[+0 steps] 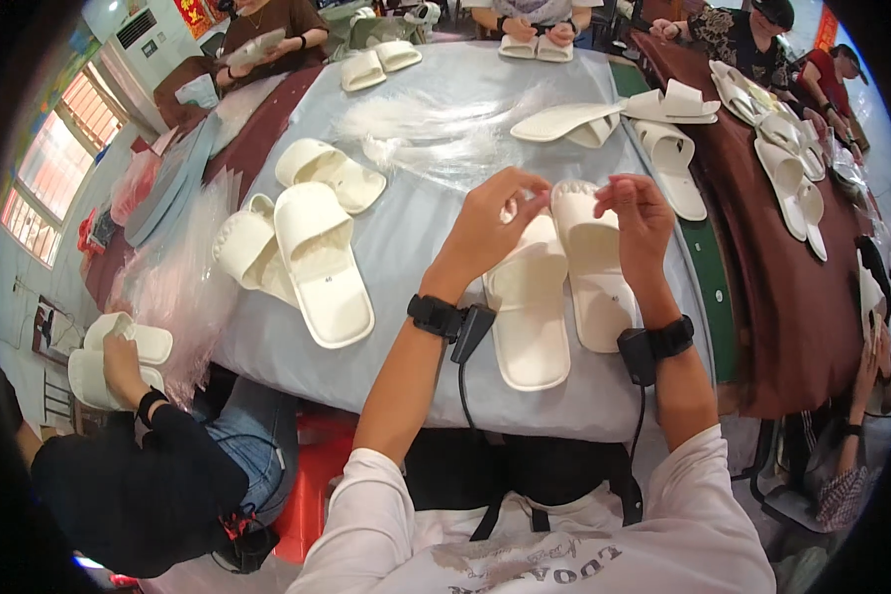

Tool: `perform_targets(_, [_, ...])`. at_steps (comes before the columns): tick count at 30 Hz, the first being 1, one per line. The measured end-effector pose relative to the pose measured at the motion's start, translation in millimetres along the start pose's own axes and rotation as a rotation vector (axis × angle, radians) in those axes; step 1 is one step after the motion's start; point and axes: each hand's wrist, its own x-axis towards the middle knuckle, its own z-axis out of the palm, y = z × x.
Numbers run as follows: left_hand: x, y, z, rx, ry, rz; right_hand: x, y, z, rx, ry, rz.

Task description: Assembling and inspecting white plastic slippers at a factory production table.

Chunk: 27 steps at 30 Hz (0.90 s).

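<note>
Before me on the table lie two cream open-toe slippers, a left slipper (531,327) and a right slipper (598,272), side by side with toes pointing away. My left hand (493,226) hangs over the toe of the left slipper, its fingers curled and thumb close to the forefinger. Above the right slipper's toe edge, my right hand (639,220) has its thumb and forefinger drawn together in a pinch. Whatever is between the fingertips of either hand is too small or too clear to make out. Black bands with small cabled boxes circle both wrists.
More cream slippers (324,267) are grouped left of my hands. Clear plastic bags (445,124) lie beyond, with a further pile (183,267) at the left edge. Other slippers (668,158) rest at the right. Several people sit around; one at left holds slippers (94,366).
</note>
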Motion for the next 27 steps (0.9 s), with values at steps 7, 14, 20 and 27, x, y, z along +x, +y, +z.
perform_targets(7, [-3.4,-26.3,-26.1,-0.006,0.002,-0.066,20.3,-10.1,-33.0,0.606,0.493,0.051])
perform_targets(14, [-1.3,-30.3,-36.8,0.02,-0.149,-0.159,21.8,6.8,-77.5,1.057,0.195,0.042])
perform_targets(20, [-3.6,-29.9,-36.9,-0.089,-0.117,-0.222,25.7,-24.7,-73.9,0.804,0.35,0.067])
perform_targets(27, [-0.4,0.0,0.5,-0.107,-0.186,0.115,-0.9,-36.6,-6.5,-0.181,-0.19,0.053])
